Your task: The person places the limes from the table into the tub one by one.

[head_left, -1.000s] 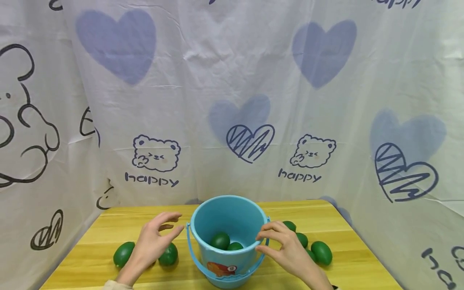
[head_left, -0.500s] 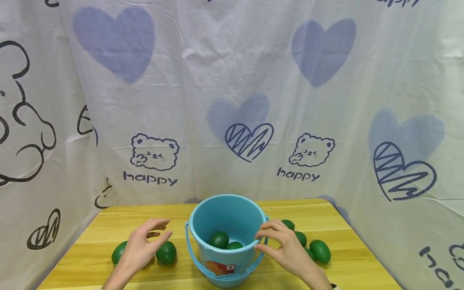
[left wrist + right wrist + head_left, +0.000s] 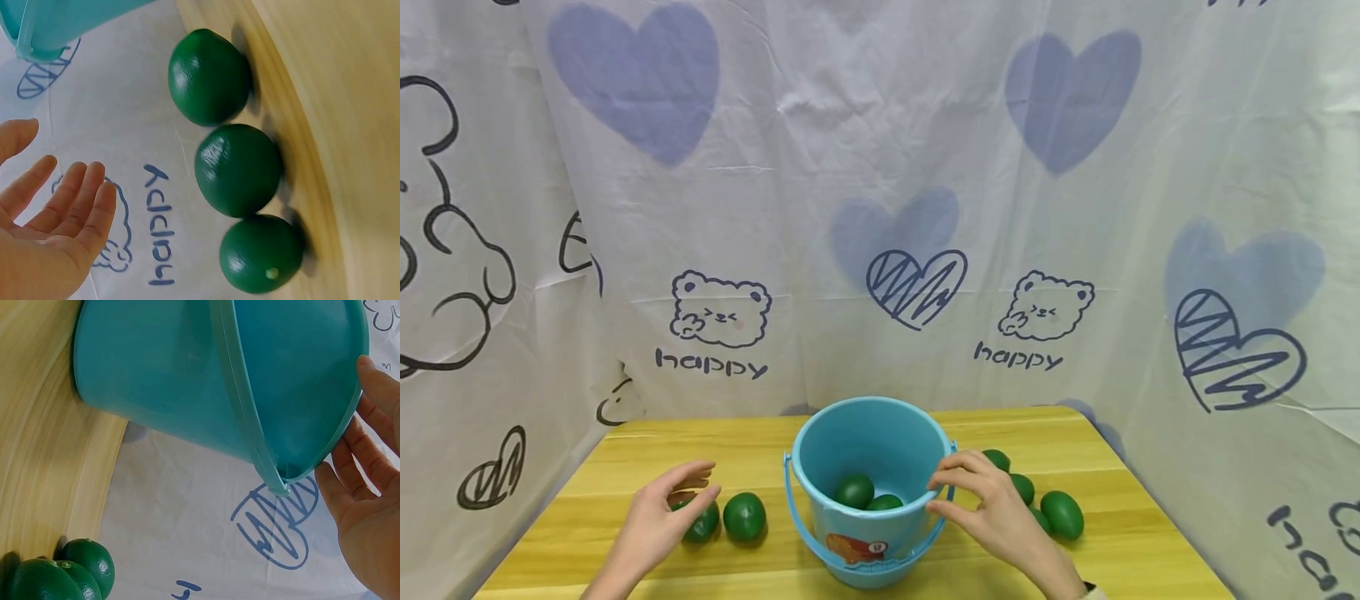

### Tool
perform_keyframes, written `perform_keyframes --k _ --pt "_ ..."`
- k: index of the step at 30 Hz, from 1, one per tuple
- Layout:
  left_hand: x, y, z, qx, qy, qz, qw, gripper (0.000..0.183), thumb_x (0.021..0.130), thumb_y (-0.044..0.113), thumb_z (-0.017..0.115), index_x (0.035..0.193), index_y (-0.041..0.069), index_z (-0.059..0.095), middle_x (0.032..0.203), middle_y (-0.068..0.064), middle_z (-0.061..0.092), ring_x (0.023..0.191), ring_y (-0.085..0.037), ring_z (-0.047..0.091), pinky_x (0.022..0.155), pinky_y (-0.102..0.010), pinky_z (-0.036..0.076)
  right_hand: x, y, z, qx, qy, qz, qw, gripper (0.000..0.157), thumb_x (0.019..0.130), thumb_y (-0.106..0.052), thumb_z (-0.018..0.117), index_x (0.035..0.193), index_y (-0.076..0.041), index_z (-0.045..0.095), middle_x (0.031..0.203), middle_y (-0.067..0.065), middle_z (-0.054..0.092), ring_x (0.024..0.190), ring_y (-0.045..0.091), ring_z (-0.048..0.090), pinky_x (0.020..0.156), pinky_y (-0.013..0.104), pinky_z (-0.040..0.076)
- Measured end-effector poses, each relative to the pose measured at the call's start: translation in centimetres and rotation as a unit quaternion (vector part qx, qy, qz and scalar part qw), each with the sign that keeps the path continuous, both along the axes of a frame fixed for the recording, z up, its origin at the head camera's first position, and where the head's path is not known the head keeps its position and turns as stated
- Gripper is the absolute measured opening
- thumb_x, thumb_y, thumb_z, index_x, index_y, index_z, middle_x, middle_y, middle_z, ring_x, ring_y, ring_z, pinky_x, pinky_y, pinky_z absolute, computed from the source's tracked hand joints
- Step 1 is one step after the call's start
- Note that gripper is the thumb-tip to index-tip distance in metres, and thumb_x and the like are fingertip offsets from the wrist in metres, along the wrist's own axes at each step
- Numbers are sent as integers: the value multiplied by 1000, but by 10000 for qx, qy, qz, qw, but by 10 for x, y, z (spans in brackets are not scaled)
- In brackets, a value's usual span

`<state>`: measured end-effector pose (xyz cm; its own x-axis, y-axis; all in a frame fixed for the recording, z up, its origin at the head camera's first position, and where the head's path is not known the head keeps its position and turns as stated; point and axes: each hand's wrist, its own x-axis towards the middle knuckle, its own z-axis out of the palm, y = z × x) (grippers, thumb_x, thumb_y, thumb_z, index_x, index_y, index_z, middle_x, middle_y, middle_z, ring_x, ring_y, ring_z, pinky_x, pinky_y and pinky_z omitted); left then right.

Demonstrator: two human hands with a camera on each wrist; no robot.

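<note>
Two green limes (image 3: 853,492) lie in the light-blue bucket (image 3: 880,450), lower centre of frame; left hand (image 3: 658,510), empty, hovers near three more limes (image 3: 237,170), lower left; right hand (image 3: 988,504), unclenched, touches the bucket's rim (image 3: 366,331)

Yellow wood-grain table (image 3: 760,442), blue bucket (image 3: 872,442) standing on it, green fruits (image 3: 745,517) lying on both sides.

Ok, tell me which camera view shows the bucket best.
The head view: the bucket fits fully in frame, with two fruits visible inside. The right wrist view shows it close but cut off at the top; the left wrist view catches only a piece.
</note>
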<state>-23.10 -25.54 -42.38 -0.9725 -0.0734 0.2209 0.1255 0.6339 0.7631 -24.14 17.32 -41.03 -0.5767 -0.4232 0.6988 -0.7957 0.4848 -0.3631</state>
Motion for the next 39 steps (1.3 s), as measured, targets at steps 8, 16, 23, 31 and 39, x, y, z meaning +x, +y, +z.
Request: perform_keyframes --k 8,16,23,31,39 --pt "4 -18 -6 22 -194 156 9997 65 91 55 62 136 8 56 132 -17 62 119 -33 60 97 -41 54 0 0 0 -15 -38 -23 10000 16 81 -26 79 95 -28 72 106 -10 65 103 9 57 85 31 56" --pt "5 -31 -8 -101 -311 257 9991 69 91 56 62 137 5 54 134 -20 60 121 -36 58 95 -39 55 1 -1 0 -26 6 -55 10000 17 80 -24 80 95 -28 72 106 -12 64 102 9 57 84 31 56" --pt "2 -49 -9 -724 -586 309 9952 75 91 58 60 138 0 52 137 -28 54 124 -46 51 100 -56 48 0 -2 -1 -6 6 -4 10000 16 81 -26 79 95 -29 72 106 -10 65 103 9 57 85 31 56" --pt "-7 -68 -14 -1517 -995 130 9833 78 89 50 67 136 -9 48 133 -36 51 118 -55 49 86 -59 51 -1 -3 0 -38 79 63 9999 16 81 -24 79 95 -26 72 106 -9 65 102 10 57 85 31 56" --pt "-16 -78 -30 -1432 -1422 5 9794 89 83 48 74 139 -12 41 137 -40 43 117 -59 46 88 -62 49 1 -3 0 -14 41 58 10000 15 81 -24 79 95 -26 72 106 -11 64 102 9 57 84 30 56"
